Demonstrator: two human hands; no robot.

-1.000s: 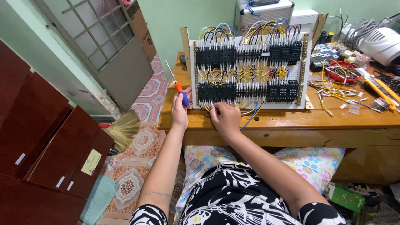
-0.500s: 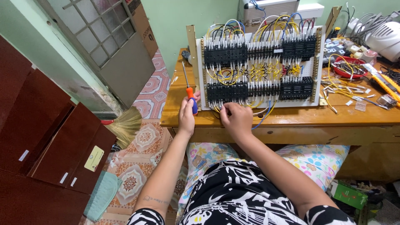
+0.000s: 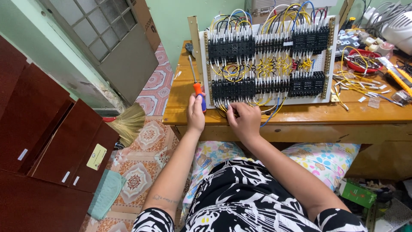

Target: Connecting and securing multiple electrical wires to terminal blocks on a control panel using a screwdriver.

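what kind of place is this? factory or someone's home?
Likely a home workshop: a wooden table bears a wired relay panel and loose wire offcuts, beside a tiled floor, a broom and floral cushions.

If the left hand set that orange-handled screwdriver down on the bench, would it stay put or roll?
The screwdriver looks stiff and light: a thin metal shaft and a short orange and blue handle in the left hand. The handle seems round, so it would probably roll on the smooth wooden table. Loose wires nearby might stop it.

Green walls (image 3: 180, 17), patterned floor tiles (image 3: 150, 137), dark red cabinets (image 3: 47, 141).
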